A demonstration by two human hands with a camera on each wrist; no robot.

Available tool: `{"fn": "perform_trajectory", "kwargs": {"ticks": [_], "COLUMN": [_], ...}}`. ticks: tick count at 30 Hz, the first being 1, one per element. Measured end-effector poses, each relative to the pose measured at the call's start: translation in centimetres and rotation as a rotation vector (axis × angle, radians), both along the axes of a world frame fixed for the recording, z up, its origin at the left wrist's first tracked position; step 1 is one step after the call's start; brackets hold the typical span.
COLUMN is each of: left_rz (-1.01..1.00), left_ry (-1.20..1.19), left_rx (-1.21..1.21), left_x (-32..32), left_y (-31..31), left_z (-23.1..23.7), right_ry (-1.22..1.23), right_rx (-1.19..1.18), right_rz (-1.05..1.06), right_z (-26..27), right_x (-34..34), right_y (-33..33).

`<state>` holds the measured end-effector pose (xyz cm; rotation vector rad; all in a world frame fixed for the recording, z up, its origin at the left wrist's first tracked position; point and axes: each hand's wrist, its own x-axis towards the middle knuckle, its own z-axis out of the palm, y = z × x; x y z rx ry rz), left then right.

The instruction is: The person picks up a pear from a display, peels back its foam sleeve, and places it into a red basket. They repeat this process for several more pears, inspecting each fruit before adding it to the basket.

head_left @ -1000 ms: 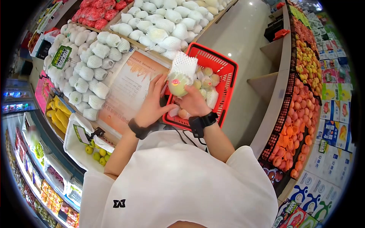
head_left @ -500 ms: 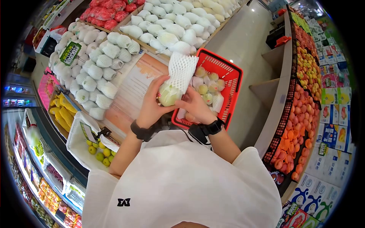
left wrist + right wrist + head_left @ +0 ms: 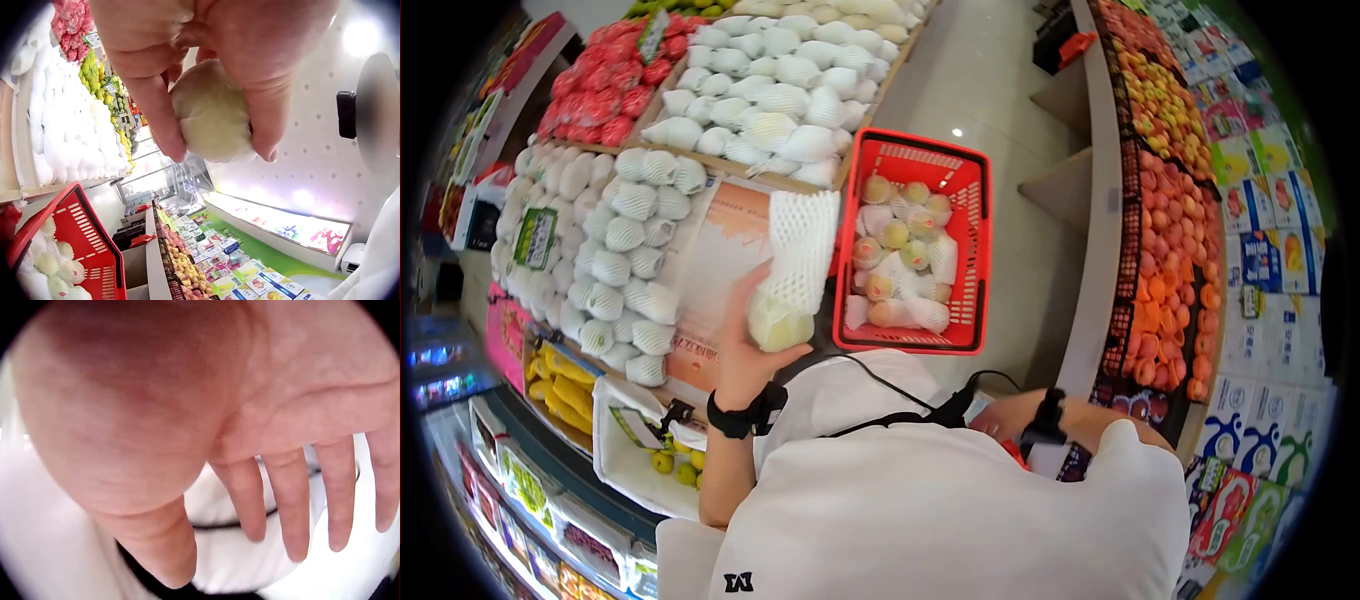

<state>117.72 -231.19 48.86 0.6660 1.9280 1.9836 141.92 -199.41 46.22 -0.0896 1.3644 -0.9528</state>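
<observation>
My left hand [image 3: 742, 348] holds a pale green round fruit [image 3: 781, 326] from below, left of the red basket. A white foam net sleeve [image 3: 803, 240] stands up from the fruit's far side. In the left wrist view, thumb and fingers curl around the fruit [image 3: 211, 115] from both sides. My right hand [image 3: 1002, 416] is low by the white shirt, partly hidden in the head view. Its palm [image 3: 206, 394] faces the right wrist view with fingers straight and apart, holding nothing.
The red basket [image 3: 984, 260] contains several pale fruits [image 3: 895, 234], some in foam nets. Foam-wrapped fruits [image 3: 625, 235] are heaped at left beside a printed sheet [image 3: 725, 225]. Across the aisle [image 3: 960, 90] runs a shelf of peaches [image 3: 1165, 230]. A black cable [image 3: 875, 370] crosses the shirt.
Both hands were at the fruit and its foam net; the right hand has let go and drawn back to the right side of the body. The left hand keeps the fruit, farther left.
</observation>
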Motion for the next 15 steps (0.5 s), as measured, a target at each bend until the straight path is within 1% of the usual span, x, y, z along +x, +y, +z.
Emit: {"fn": "perform_trajectory", "kwargs": {"ticks": [1,2,6,7,8,12,15], "left_rz": [-0.018,-0.045,-0.067,-0.082,-0.094,-0.129,-0.133], "left_ry": [0.000,-0.012,-0.005,0.000,0.008,-0.002,-0.012], "left_rx": [-0.026,-0.022,-0.020,-0.048,-0.076,-0.077,-0.127], "left_x": [0.0,0.0,-0.2,-0.2,-0.3,-0.5,-0.5], "left_y": [-0.1,0.0,0.6,0.6,0.6,0.9,1.2], "left_z": [-0.5,-0.6,0.2,0.4,0.4,-0.2,0.0], "right_ry": [-0.001,-0.013,-0.385,-0.453,-0.495,-0.527,-0.534], "right_rx": [-0.057,-0.053,0.083,0.091,0.070,-0.071,-0.095], "right_rz": [-0.087,-0.114,-0.861,-0.967,-0.972,-0.842,-0.830], "right_z": [-1.8,-2.6,-3.9,-3.6,-3.2,-1.7,-1.5], "right_x": [2.9,5.1,11.5,12.7,13.8,16.3,16.0], "right_y": [-0.8,-1.7,-6.0,-7.3,-8.9,-15.1,-16.1]}}
